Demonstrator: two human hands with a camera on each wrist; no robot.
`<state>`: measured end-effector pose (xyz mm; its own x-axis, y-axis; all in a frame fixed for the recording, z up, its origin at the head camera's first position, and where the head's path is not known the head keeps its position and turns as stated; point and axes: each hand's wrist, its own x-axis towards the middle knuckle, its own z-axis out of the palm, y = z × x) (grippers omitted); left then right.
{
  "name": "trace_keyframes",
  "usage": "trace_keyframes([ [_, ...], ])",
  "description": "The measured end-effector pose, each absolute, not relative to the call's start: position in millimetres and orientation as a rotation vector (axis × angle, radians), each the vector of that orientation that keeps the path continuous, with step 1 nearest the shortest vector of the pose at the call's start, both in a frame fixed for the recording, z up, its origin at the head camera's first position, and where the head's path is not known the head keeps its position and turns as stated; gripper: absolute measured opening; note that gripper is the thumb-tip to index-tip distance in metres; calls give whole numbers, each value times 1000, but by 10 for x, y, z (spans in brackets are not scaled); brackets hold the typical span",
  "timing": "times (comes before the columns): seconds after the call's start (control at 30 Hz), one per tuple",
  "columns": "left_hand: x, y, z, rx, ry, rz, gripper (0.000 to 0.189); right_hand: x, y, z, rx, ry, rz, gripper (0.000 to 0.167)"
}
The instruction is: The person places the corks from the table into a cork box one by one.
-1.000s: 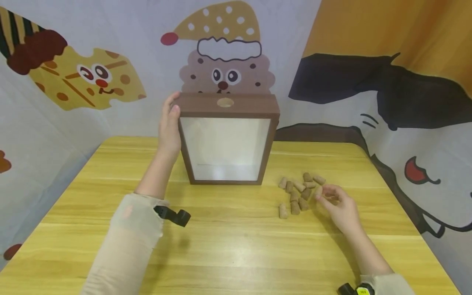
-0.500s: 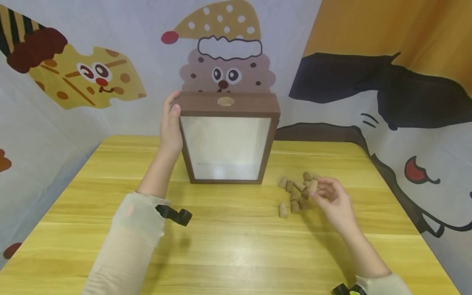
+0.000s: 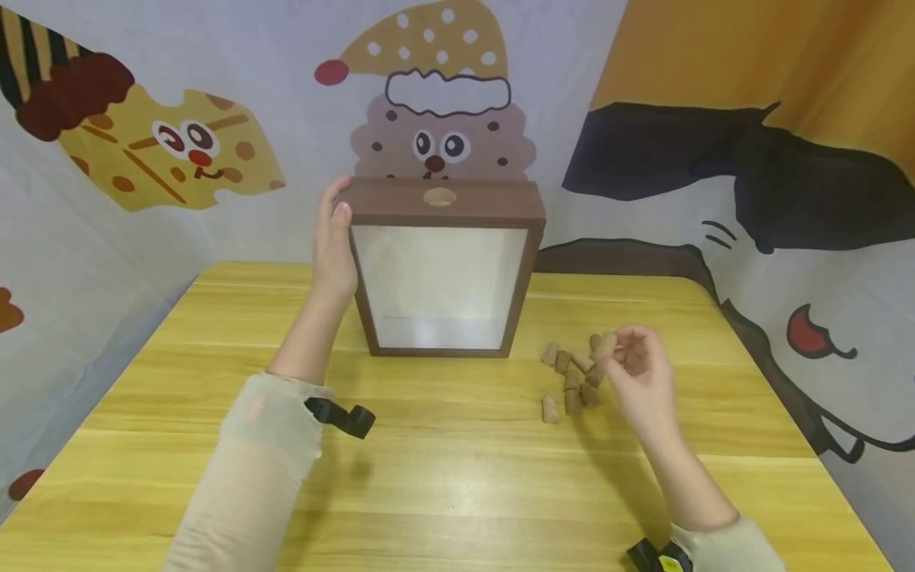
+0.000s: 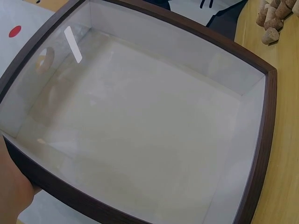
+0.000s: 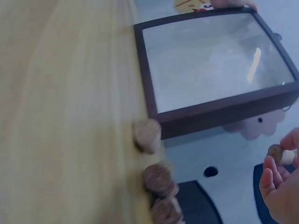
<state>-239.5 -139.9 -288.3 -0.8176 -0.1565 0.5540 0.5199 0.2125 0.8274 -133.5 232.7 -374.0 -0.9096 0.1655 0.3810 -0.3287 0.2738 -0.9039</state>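
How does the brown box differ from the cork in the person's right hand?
The brown box is far larger than the cork. The box has flat sides and a round hole on top, while the cork is a rounded plug. The box stands on the table, with the left hand gripping its side; the right hand pinches the cork. Both have a hand on them.

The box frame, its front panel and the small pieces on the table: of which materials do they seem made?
Box frame: probably wood or wood-look board; dark brown, faint grain-like streaks.
Front panel: clear glass or plastic; glossy, with bright reflection.
Small pieces: likely cork; matte, tan, speckled.
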Motion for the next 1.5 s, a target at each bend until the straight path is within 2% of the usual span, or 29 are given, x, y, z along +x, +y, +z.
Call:
trace_keyframes([
  [0.13,-2395,-1386,-2886,-346,-1955,-1657,62,-1337,2233,-3607,175,-2068,1680,27],
  [0.33,-2398,-1378,-2886,-357,-1945,-1651,68,-1375,2093,-3366,369,-1939,1740,27],
  [0.63,-2385,-1345,-2874,-341,-1957,-1633,55,-1461,1891,-2996,599,-1882,1638,31],
  [1.0,-2385,-1346,-2874,-350,-1933,-1618,53,-1569,1614,-2489,636,-1883,1661,27],
  [1.5,-2352,-1370,-2851,-344,-1937,-1630,49,-2034,1201,-2015,624,-2110,1589,28],
])
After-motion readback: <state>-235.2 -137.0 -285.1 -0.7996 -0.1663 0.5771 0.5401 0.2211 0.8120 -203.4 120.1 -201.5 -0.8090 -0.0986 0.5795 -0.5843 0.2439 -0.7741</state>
